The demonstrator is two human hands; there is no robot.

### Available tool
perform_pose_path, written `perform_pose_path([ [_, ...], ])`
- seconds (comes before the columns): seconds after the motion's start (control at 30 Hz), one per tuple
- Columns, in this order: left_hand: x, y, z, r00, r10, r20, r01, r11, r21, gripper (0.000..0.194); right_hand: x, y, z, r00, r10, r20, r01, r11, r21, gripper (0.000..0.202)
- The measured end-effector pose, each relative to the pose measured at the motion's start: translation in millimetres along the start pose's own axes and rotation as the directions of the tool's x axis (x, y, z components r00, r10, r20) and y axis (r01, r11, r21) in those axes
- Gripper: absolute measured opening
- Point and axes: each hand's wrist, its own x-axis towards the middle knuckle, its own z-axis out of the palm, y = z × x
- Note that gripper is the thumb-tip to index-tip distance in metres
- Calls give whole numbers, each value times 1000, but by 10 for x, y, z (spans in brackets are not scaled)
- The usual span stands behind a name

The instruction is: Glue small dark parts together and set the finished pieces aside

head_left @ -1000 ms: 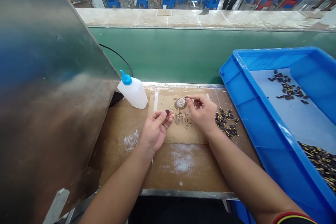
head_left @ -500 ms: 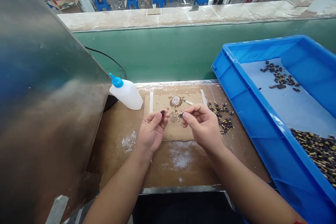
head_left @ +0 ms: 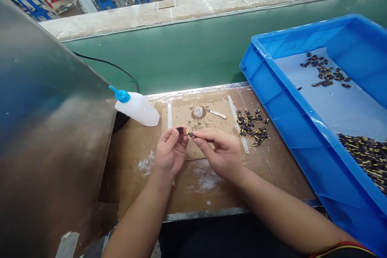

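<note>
A: What sits at the centre of it?

B: A small dark oval cap (head_left: pixel 180 130), pinched between thumb and fingertips of the left hand (head_left: pixel 169 153); right beside it, nearly tip to tip, a small black and yellow piece (head_left: pixel 190 134) is gripped between thumb and forefinger of the right hand (head_left: pixel 220 153); whether the two pieces touch I cannot tell

A: And where are the hands?

B: Both raised a little above the brown cardboard sheet (head_left: pixel 208 185) that covers the bench, close together over its taped-on smaller square

A: What lies beyond them?

B: On that square, a small round clear dish (head_left: pixel 198 111) in a dark stain; just beside it a pale little stick (head_left: pixel 217 113) lying flat; to the right, a loose scatter of small black and yellow parts (head_left: pixel 251 127) on the cardboard

A: Further out?

B: To the left a white plastic squeeze bottle with a blue nozzle (head_left: pixel 136 107), lying tilted; behind it a black cable (head_left: pixel 105 63) against the green belt wall (head_left: pixel 193 56); a large brushed metal panel (head_left: pixel 45 129) fills the left; on the right a big blue plastic crate (head_left: pixel 290 117) holds more of the same parts, a few at the back, a heap in front
</note>
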Motion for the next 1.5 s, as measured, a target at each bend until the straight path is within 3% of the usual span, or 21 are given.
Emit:
perform_pose_path([
  [0.3, -1, -38, 2, 998, -9, 54, 9, 1000, 8, 29, 50, 11, 0, 990, -136, -24, 132, 983, -128, 18],
  [1.5, -12, -29, 0, 990, 33, 138, -51, 991, 128, 19, 85, 82, -59, 991, -114, 64, 121, 986, -115, 22],
])
